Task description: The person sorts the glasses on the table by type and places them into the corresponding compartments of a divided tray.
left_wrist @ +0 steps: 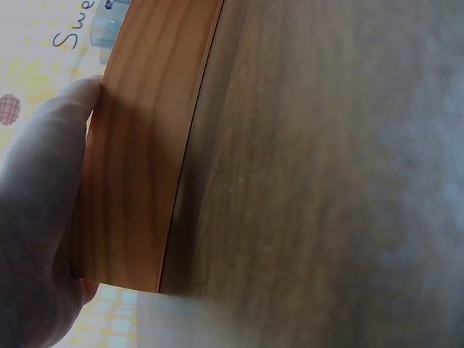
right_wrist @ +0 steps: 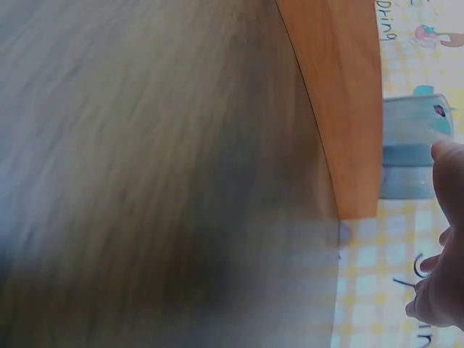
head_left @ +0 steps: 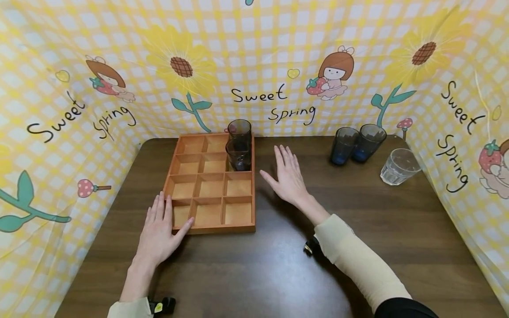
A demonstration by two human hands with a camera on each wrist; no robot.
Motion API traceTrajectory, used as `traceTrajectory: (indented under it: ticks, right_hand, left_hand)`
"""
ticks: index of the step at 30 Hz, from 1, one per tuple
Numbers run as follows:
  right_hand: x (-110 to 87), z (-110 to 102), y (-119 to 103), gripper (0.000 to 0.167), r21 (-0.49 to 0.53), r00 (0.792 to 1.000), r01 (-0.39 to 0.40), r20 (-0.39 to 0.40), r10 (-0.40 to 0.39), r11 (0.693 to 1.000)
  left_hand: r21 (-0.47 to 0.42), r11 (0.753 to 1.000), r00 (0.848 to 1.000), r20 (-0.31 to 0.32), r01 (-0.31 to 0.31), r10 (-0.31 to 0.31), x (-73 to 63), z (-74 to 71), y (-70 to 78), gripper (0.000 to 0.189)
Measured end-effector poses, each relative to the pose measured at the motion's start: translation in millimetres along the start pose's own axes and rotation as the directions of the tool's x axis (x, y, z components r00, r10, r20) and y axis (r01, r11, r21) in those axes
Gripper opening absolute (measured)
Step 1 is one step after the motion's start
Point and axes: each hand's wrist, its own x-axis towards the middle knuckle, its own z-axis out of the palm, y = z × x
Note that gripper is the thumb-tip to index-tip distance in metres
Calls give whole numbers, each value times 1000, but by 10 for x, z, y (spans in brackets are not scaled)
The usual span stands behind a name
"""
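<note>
A wooden tray (head_left: 216,229) divided into square compartments lies left of centre on the table. My left hand (head_left: 157,238) rests at its near left corner, fingers straight along the left side and thumb over the front edge. The left wrist view shows the thumb side of that hand (left_wrist: 43,167) against the tray's wall (left_wrist: 138,167). Two dark tinted glasses stand in the right column: one (head_left: 240,128) in the far compartment, the other (head_left: 238,154) just nearer. To the right of the tray, my right hand (head_left: 291,180) is held with fingers extended, holding nothing.
Two more dark blue glasses (head_left: 343,146) (head_left: 370,143) stand close together at the table's back right. A clear glass (head_left: 399,167) is nearer the right edge. Checked fabric (head_left: 254,53) with flowers and lettering walls in the back and sides of the table (head_left: 254,274).
</note>
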Motion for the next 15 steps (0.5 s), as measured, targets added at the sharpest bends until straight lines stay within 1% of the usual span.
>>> traceTrajectory:
  ticks: [5, 12, 15]
  right_hand:
    - [-114, -146, 120, 91, -13, 999, -21, -26, 21, 1000]
    - [-255, -311, 318, 88, 28, 998, -65, -20, 66, 997]
    - [-312, -382, 422, 87, 12, 996, -82, -33, 83, 997]
  left_hand:
    - [4, 1000, 1000, 2, -3, 3, 11, 14, 2, 108]
    - [4, 1000, 1000, 0, -4, 4, 18, 0, -5, 108]
    - [7, 1000, 1000, 5, -2, 2, 21, 1, -5, 108]
